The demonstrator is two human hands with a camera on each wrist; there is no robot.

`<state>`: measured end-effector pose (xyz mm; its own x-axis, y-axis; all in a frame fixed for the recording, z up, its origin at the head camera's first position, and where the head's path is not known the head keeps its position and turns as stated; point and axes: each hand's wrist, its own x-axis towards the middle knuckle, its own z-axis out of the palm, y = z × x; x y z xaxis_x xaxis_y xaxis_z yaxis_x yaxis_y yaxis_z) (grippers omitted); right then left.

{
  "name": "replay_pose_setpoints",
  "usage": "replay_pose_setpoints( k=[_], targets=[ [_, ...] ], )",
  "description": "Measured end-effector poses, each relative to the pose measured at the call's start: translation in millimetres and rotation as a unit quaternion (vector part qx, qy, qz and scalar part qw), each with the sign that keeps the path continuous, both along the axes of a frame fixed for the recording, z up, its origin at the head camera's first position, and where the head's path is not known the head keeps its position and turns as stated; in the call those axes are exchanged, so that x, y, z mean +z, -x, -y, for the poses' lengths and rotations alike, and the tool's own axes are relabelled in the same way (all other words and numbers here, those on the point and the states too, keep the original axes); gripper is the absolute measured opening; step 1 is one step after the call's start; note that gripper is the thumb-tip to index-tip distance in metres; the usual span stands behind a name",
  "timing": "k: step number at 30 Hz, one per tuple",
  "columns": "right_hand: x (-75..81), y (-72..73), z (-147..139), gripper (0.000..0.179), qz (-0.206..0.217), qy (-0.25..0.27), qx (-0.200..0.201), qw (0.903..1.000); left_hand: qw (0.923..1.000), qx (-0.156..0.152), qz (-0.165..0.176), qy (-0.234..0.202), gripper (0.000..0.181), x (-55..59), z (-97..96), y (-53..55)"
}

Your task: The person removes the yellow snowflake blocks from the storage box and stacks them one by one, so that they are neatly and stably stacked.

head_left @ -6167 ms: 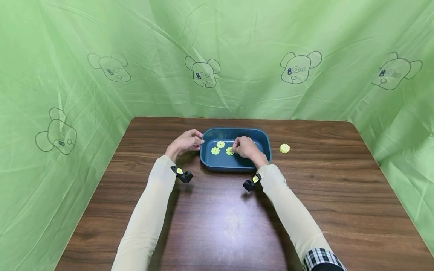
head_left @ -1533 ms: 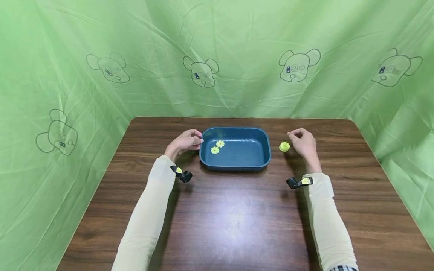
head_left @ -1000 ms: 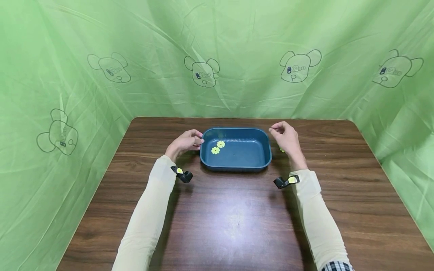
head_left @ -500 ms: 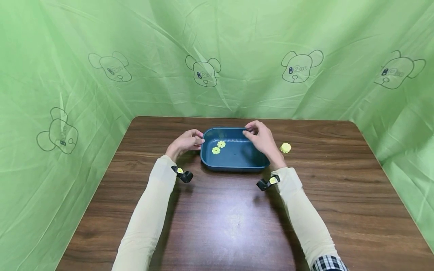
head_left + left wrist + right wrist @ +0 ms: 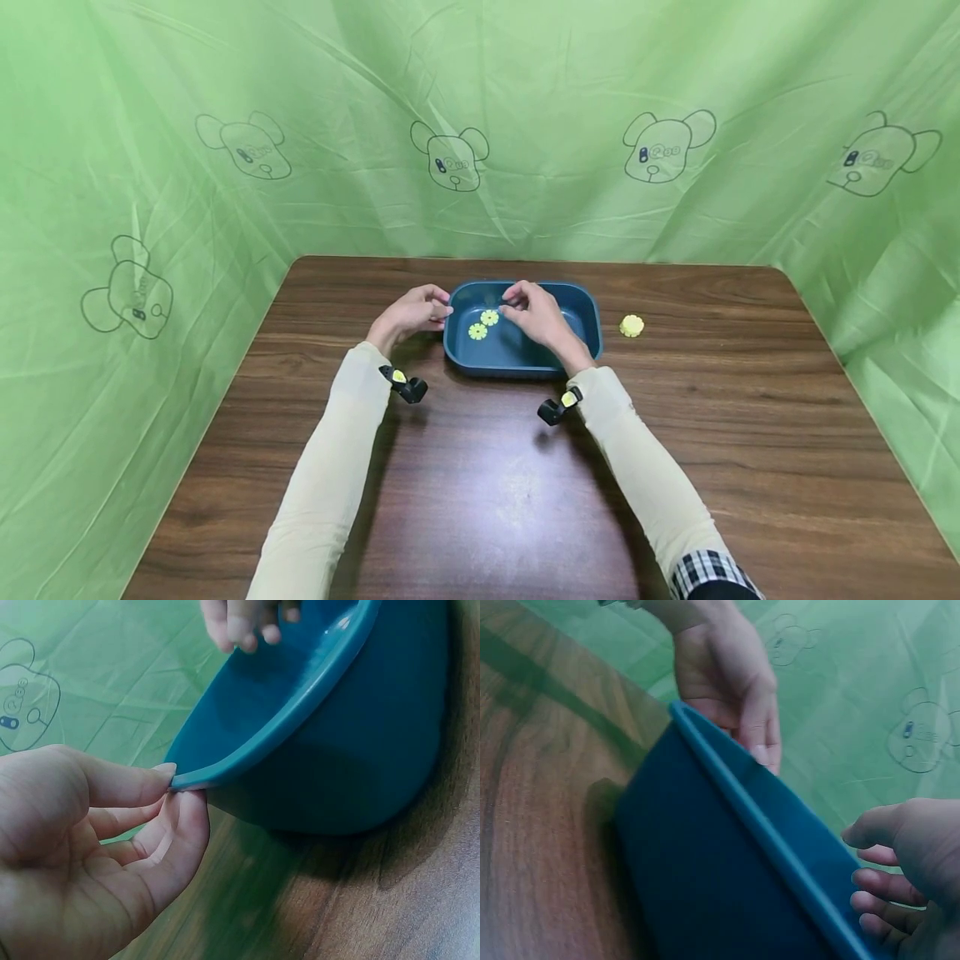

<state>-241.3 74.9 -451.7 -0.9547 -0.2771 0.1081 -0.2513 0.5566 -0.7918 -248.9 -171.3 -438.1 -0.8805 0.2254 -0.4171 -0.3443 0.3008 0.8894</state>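
Note:
My left hand (image 5: 412, 315) pinches the rim of a dark blue rectangular plastic basin (image 5: 517, 371) at its left end. In the left wrist view, thumb and fingers clamp the basin's lip (image 5: 262, 742). Two flat yellow flower-shaped pieces, one nearer (image 5: 477, 332) and one farther (image 5: 489, 317), lie on the basin floor toward the left. Just right of the farther piece, my right hand (image 5: 540, 315) reaches over the basin. Its thumb and bent fingers (image 5: 889, 885) stand apart with nothing between them. Right of the basin, more yellow flower pieces (image 5: 632, 326) sit together in a small pile.
Everything stands on a brown wood-grain table (image 5: 712, 417). Green cloth (image 5: 555, 200) with printed bear faces hangs behind and at both sides. Both wrists carry small black cameras, one on the left (image 5: 408, 388) and one on the right (image 5: 553, 411).
A third flower piece has left the basin floor since the oldest frame. My right hand has moved left from beside the pile to above the basin; the left hand stays at the rim.

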Motion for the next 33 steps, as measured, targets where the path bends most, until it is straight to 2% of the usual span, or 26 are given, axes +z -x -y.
replay_pose_setpoints(
  k=[10, 18, 26, 33],
  targets=[
    [-9.7, 8.1, 24.4, 0.026, 0.046, -0.08, 0.047, 0.9946, 1.0, 0.0, 0.003, -0.003, 0.033, 2.1, 0.0, -1.4],
    [-14.1, 9.4, 35.6, 0.025, 0.047, -0.171, 0.073, 0.9814, 1.0, -0.002, 0.006, -0.007, 0.032, 3.7, -0.6, -2.4],
    [-15.2, 4.5, 44.1, 0.033, 0.033, -0.259, 0.07, 0.9628, 1.0, -0.002, 0.006, -0.007, 0.032, 3.4, 0.0, -3.7],
    [-12.1, 0.3, 46.3, 0.027, 0.034, -0.267, 0.048, 0.9619, 0.9999, -0.004, 0.002, -0.012, 0.032, 2.3, 0.4, -2.9]
  ],
)
